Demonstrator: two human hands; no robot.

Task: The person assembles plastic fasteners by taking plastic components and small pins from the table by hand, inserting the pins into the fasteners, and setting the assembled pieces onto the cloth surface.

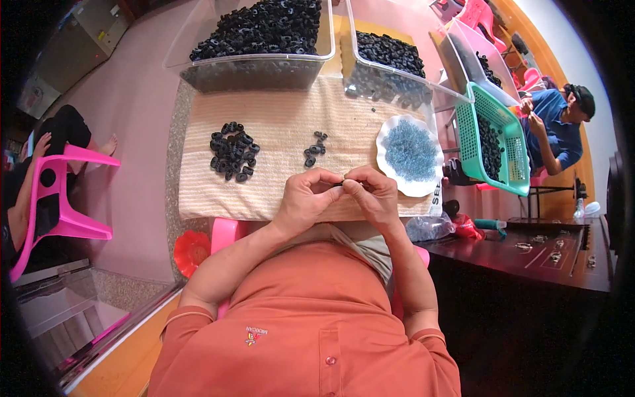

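My left hand (305, 198) and my right hand (374, 197) meet fingertip to fingertip over the near edge of the cloth. Both are closed in a pinch around something small and dark that the fingers mostly hide. Just beyond them lie several small black plastic parts (315, 150) in a loose group. A larger heap of the same black parts (233, 152) rests to the left. To the right of my right hand stands a white scalloped plate (399, 185), heaped with tiny bluish, clear-looking pieces (411, 151).
Clear bins (264, 73) (390, 89) of black parts stand at the far edge of the striped cloth (205, 192). A green basket (471, 149) and another bin (456, 56) are farther right, near a person in blue (552, 126). Someone sits left on a pink chair (63, 198).
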